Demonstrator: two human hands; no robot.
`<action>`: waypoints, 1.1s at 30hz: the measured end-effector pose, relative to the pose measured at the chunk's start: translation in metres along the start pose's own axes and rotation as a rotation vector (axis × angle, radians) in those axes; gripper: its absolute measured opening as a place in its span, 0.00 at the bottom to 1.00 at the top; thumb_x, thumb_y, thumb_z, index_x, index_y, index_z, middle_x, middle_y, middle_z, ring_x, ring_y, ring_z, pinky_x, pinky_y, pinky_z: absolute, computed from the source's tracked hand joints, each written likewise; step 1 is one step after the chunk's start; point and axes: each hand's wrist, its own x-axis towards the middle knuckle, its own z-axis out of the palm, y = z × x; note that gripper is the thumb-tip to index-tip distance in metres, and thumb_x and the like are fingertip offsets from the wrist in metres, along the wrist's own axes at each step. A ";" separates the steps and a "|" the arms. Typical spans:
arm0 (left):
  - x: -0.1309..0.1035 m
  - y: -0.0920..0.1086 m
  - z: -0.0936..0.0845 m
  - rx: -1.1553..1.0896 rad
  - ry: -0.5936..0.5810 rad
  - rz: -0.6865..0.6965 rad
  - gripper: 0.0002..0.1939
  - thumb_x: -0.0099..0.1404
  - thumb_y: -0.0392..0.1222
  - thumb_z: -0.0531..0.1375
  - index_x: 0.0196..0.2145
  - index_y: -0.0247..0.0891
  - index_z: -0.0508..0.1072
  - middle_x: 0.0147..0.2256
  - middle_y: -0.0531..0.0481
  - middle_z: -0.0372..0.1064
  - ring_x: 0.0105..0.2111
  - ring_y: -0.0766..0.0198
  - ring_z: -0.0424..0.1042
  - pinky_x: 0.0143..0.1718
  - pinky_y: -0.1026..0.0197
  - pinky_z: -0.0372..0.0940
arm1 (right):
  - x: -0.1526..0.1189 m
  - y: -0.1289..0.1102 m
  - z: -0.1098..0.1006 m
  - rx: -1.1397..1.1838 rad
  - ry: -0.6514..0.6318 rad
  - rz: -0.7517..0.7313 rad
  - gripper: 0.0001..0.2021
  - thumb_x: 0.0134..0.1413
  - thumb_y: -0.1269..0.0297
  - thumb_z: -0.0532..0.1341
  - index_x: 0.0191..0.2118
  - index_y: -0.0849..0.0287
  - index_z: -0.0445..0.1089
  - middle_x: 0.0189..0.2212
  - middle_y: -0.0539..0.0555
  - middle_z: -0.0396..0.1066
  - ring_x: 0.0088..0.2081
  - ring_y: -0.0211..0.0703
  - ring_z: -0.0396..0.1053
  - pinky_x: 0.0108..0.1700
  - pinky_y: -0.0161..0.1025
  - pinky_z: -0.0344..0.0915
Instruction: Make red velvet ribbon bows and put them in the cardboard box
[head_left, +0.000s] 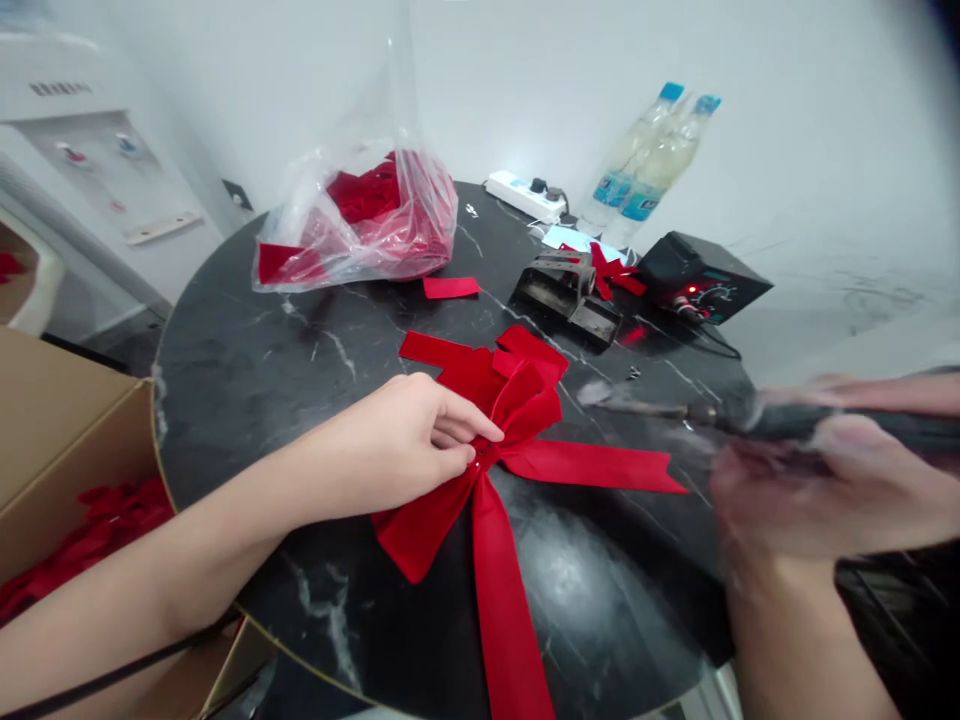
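A large red ribbon bow [525,400] lies on the dark marbled round table [337,350], one long tail hanging toward the near edge and another pointing right. My left hand [420,440] pinches the bow at its centre knot. On the right, my right hand [840,480], blurred by motion, is wrapped round a black-handled soldering iron [780,418]. The iron's thin metal tip points left, with a whitish blurred wisp at its end, a little right of the bow and apart from it.
Behind are a plastic bag of red ribbon [375,220], a power strip [525,195], bottles [645,165], an iron stand [574,300] and a black control box with red light [701,275]. A cardboard box [82,440] stands at left.
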 end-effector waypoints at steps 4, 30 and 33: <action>-0.001 -0.002 -0.005 -0.065 -0.039 0.046 0.17 0.63 0.36 0.62 0.49 0.37 0.82 0.45 0.48 0.83 0.46 0.58 0.82 0.47 0.63 0.74 | 0.022 0.019 0.003 0.216 0.053 0.087 0.05 0.32 0.67 0.58 0.23 0.52 0.66 0.15 0.45 0.58 0.15 0.38 0.55 0.13 0.35 0.45; -0.002 -0.008 -0.012 -0.129 -0.102 0.105 0.19 0.62 0.38 0.62 0.51 0.34 0.82 0.45 0.41 0.83 0.48 0.52 0.81 0.52 0.55 0.73 | 0.057 0.128 0.080 0.154 -0.280 0.575 0.10 0.69 0.66 0.64 0.34 0.63 0.68 0.24 0.46 0.70 0.20 0.32 0.67 0.17 0.26 0.59; -0.003 -0.009 -0.012 -0.134 -0.090 0.132 0.19 0.64 0.38 0.61 0.51 0.32 0.82 0.47 0.40 0.82 0.49 0.52 0.80 0.55 0.54 0.72 | 0.049 0.128 0.091 0.182 -0.343 0.585 0.05 0.68 0.68 0.65 0.39 0.64 0.70 0.26 0.46 0.72 0.21 0.33 0.69 0.18 0.26 0.61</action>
